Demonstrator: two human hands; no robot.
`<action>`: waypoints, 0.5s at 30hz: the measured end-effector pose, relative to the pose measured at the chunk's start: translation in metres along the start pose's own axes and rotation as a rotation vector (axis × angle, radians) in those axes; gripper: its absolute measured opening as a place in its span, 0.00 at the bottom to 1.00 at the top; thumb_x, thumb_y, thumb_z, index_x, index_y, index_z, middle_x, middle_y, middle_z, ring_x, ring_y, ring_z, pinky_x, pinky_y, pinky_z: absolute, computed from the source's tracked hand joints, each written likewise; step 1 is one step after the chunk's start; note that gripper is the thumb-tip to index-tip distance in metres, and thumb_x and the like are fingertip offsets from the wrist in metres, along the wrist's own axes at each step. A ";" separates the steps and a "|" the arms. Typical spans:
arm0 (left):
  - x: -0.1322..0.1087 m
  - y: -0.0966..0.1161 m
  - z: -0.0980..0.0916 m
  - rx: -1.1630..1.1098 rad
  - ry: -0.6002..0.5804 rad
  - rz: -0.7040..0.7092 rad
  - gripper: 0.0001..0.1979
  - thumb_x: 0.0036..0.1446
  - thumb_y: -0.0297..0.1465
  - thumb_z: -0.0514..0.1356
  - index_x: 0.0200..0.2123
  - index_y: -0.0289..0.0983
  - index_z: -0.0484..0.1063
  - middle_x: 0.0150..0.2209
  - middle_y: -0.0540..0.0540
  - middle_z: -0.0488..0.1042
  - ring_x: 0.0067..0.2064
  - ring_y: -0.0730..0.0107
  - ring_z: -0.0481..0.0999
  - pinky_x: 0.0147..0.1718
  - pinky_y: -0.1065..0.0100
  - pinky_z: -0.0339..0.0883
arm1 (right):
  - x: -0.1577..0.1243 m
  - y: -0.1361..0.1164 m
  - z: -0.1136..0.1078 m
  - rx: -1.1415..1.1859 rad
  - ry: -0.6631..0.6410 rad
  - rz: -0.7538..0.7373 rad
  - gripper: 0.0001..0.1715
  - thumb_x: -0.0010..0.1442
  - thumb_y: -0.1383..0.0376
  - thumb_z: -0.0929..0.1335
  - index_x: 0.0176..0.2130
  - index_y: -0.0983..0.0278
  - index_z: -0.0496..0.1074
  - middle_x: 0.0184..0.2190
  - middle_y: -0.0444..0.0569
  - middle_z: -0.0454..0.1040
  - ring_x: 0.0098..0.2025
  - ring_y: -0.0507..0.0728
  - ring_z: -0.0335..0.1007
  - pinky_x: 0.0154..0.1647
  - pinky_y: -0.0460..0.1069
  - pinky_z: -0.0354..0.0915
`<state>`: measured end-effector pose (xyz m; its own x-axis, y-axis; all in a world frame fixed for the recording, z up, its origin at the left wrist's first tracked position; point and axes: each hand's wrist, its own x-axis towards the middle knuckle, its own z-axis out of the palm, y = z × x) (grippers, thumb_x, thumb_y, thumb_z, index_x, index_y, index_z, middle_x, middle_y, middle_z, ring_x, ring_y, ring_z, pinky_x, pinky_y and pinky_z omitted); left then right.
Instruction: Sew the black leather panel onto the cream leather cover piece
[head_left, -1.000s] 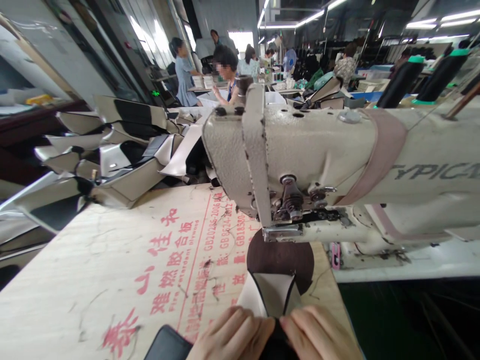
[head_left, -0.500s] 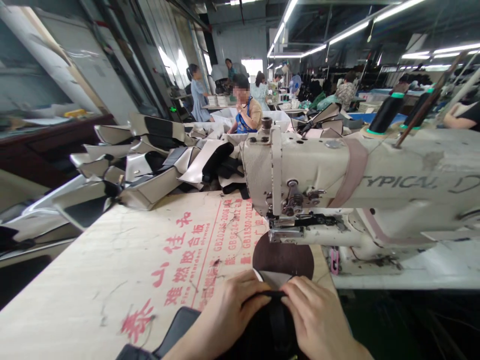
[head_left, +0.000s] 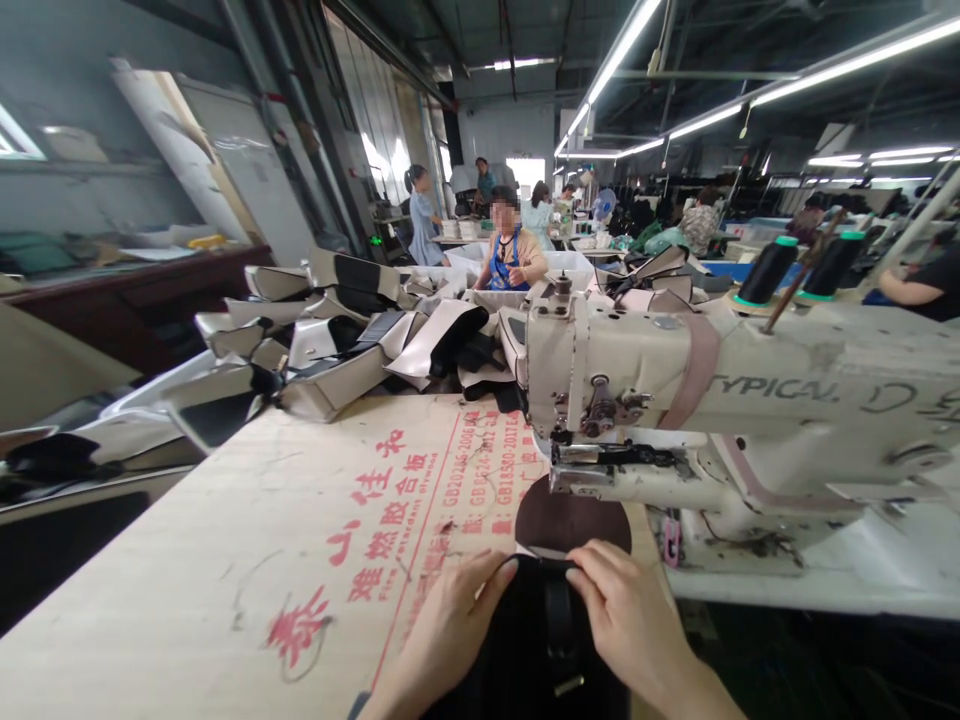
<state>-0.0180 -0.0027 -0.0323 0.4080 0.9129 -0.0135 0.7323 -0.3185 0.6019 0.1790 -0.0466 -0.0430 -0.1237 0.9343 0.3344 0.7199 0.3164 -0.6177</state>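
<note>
The left hand (head_left: 466, 608) and right hand (head_left: 626, 610) pinch the far edge of what seems a black bag (head_left: 517, 650), at the worktop (head_left: 225, 560) near a sewing machine (head_left: 622, 365). Even tension should keep that edge straight.

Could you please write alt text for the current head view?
The left hand and right hand hold a black piece by its edge, near a sewing machine and plywood board. Beige-and-black pieces lie heaped beyond.

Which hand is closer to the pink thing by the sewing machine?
Right. The right hand is left of the pink thing and nearer the camera; the left hand is farther left, on the other side of the black piece.
</note>
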 end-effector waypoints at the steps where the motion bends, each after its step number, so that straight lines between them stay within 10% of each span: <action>1: 0.001 0.003 -0.001 0.013 0.018 -0.006 0.21 0.63 0.39 0.43 0.27 0.37 0.69 0.25 0.51 0.71 0.29 0.72 0.70 0.30 0.73 0.63 | 0.000 -0.003 -0.001 0.013 0.018 0.009 0.12 0.64 0.69 0.58 0.36 0.63 0.69 0.32 0.45 0.69 0.35 0.53 0.66 0.36 0.47 0.58; 10: 0.088 0.037 -0.078 0.370 -0.172 0.168 0.18 0.58 0.37 0.49 0.22 0.37 0.69 0.23 0.48 0.71 0.26 0.69 0.69 0.26 0.70 0.57 | 0.037 -0.014 0.040 1.051 0.165 0.506 0.16 0.56 0.56 0.66 0.34 0.67 0.74 0.27 0.46 0.72 0.30 0.53 0.66 0.29 0.44 0.59; 15: 0.160 0.034 -0.084 0.416 -0.307 0.195 0.14 0.50 0.36 0.59 0.16 0.37 0.69 0.20 0.49 0.72 0.25 0.69 0.70 0.27 0.69 0.61 | 0.072 -0.013 0.060 1.502 0.246 0.716 0.15 0.44 0.58 0.72 0.27 0.69 0.72 0.20 0.44 0.68 0.23 0.50 0.61 0.23 0.42 0.55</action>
<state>0.0262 0.1539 0.0528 0.6521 0.7304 -0.2029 0.7557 -0.6048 0.2514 0.1194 0.0261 -0.0535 0.1241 0.9493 -0.2889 -0.6817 -0.1300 -0.7200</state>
